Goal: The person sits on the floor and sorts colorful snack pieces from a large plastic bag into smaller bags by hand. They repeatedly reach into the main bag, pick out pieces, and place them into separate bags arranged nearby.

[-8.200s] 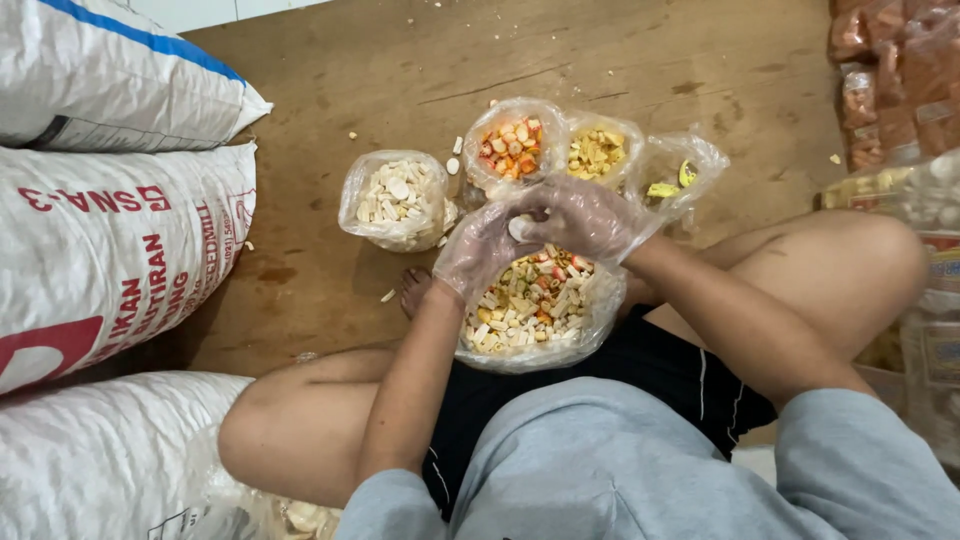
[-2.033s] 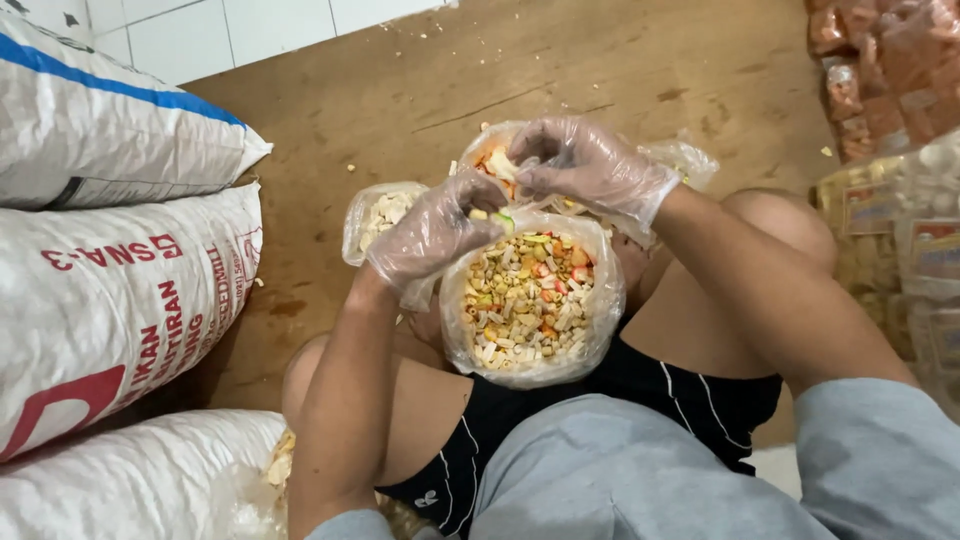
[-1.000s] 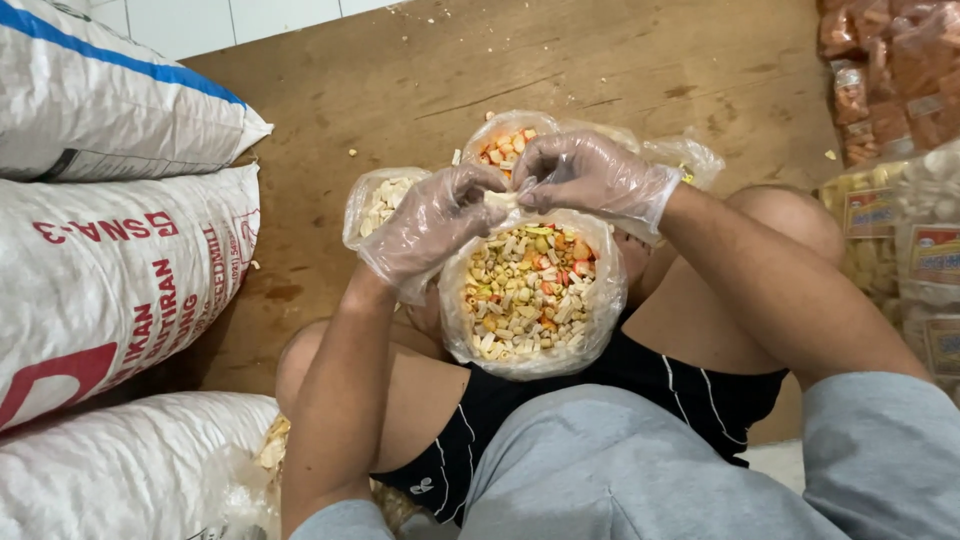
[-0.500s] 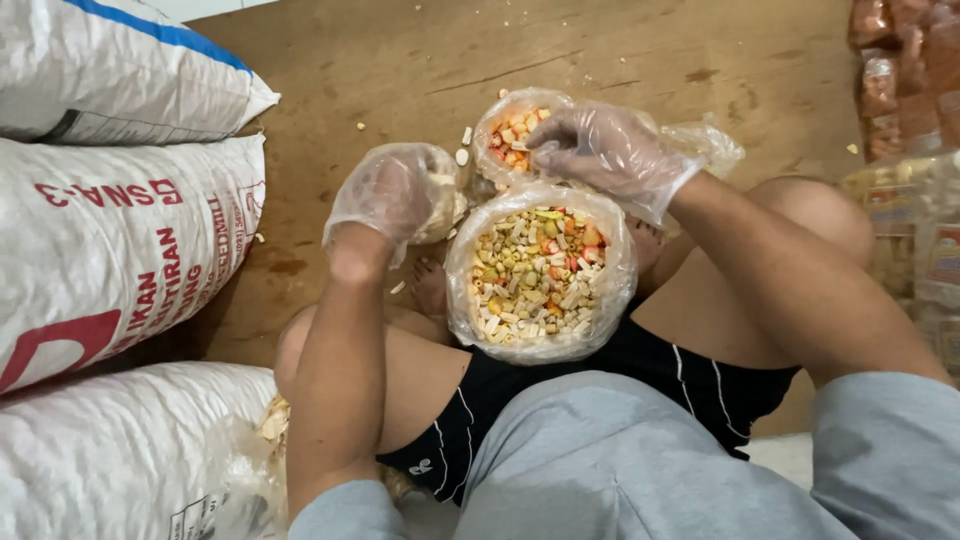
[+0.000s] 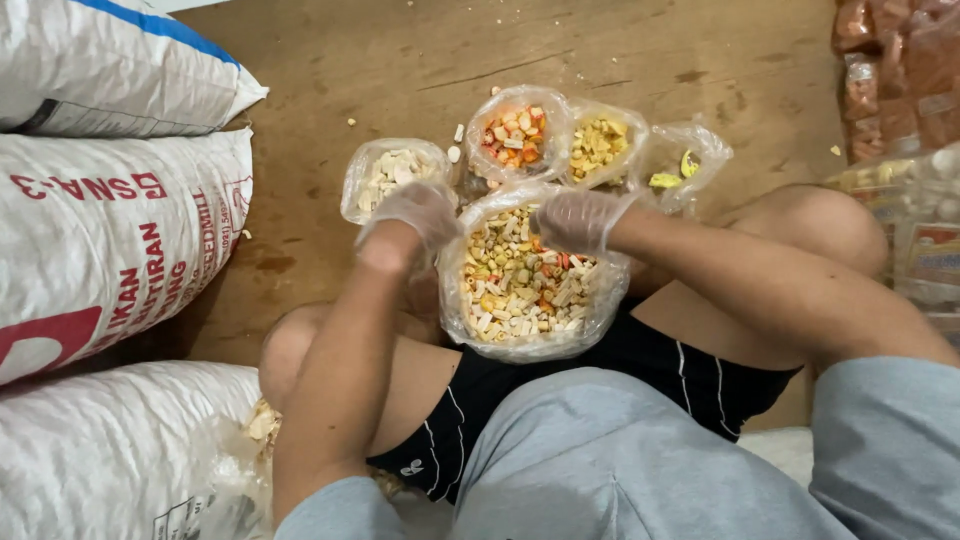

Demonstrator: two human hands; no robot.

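Since 0.5 s ago the right hand (image 5: pixel 575 218) dropped from the upper bags into the mixed bag (image 5: pixel 520 275) at frame centre, grip prob. closing on pieces, while the left hand (image 5: pixel 408 222), grip unclear, left the white-piece bag (image 5: pixel 385 172), so sorting continues.

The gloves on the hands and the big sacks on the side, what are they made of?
The gloves, on the left hand and the right hand, look like thin clear plastic film: skin shows through and they wrinkle loosely. The white sacks look like woven plastic, going by the fine weave and dull sheen, though that is less sure. The floor looks like worn brown wood board.
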